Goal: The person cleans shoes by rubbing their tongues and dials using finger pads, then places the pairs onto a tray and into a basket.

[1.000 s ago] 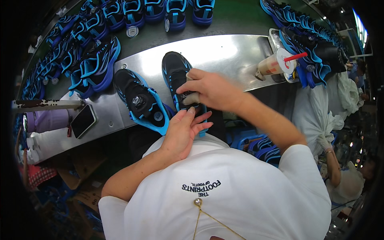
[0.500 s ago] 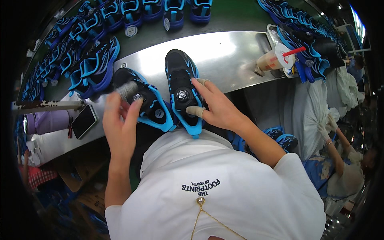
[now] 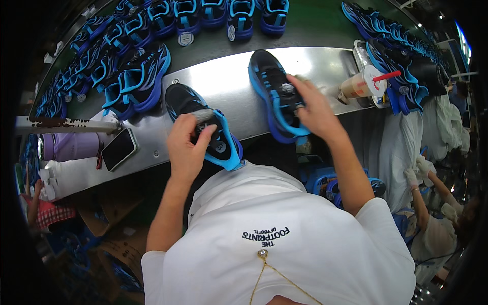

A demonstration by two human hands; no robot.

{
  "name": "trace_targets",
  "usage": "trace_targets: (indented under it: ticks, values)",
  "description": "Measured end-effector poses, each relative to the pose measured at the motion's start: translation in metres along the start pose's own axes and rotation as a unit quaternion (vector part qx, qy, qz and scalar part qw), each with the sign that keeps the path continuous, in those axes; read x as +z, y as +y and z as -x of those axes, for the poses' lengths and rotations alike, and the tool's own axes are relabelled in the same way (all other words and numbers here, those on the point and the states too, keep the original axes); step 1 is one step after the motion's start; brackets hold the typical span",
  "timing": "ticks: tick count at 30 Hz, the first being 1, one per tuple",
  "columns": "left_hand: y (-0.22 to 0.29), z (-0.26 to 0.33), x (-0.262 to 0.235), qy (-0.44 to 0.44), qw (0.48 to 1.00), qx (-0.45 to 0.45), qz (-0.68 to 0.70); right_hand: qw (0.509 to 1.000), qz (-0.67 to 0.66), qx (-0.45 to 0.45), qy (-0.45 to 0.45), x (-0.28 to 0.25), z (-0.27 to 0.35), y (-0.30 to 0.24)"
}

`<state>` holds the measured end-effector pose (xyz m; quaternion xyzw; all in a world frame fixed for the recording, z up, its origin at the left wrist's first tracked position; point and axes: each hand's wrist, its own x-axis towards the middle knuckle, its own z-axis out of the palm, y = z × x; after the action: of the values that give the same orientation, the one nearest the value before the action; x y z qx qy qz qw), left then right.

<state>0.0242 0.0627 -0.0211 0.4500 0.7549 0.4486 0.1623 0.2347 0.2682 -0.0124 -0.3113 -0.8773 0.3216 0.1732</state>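
The head view shows your left hand (image 3: 187, 147) closed over the top of the near black and blue shoe (image 3: 206, 127), the fingers curled around a small grey piece at its tongue. This shoe lies on the metal shelf (image 3: 223, 84) with its heel end already past the front edge, close to your shirt. Your right hand (image 3: 311, 104) rests on the second black and blue shoe (image 3: 274, 99), further along the same shelf; the fingers bend down on its middle, but I cannot tell if they really grip it or only press. The risk I see is at the near shoe: if you pull or press toward yourself, it may tip over the edge and fall. The second shoe also has its end beyond the edge, so a push with a loose hold may slide it off. Just beside your right hand stands a drink cup (image 3: 360, 85) with a red straw; a wide move of the wrist could knock it over. A phone (image 3: 118, 148) lies near the left, well apart from the work.
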Motion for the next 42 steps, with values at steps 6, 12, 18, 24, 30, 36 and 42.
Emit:
trace_targets:
  ticks: [6,12,18,24,30,36,42]
  values:
    - [0.013,-0.013,-0.017,-0.071,0.995,0.033,-0.059,0.985,-0.077,-0.153,0.017,0.011,-0.03,-0.065]
    - [0.024,-0.013,-0.013,-0.224,0.968,0.117,-0.009,0.982,-0.131,-0.135,-0.014,0.157,-0.111,-0.069]
    - [0.032,-0.012,0.028,-0.02,0.995,0.093,-0.011,0.998,-0.007,-0.036,-0.049,0.16,-0.118,-0.037]
    - [0.016,-0.043,0.011,-0.189,0.969,0.154,0.034,0.999,-0.035,-0.023,-0.002,0.158,-0.121,-0.011]
    - [0.009,-0.044,0.011,-0.182,0.979,0.087,-0.003,0.996,-0.06,-0.002,-0.062,0.159,-0.129,-0.011]
    - [0.018,-0.042,0.007,-0.179,0.98,0.082,0.029,0.994,-0.085,-0.007,-0.065,0.163,-0.128,-0.006]
    - [0.004,-0.044,-0.001,-0.283,0.949,-0.015,0.139,0.995,-0.081,-0.042,-0.034,0.168,-0.126,-0.009]
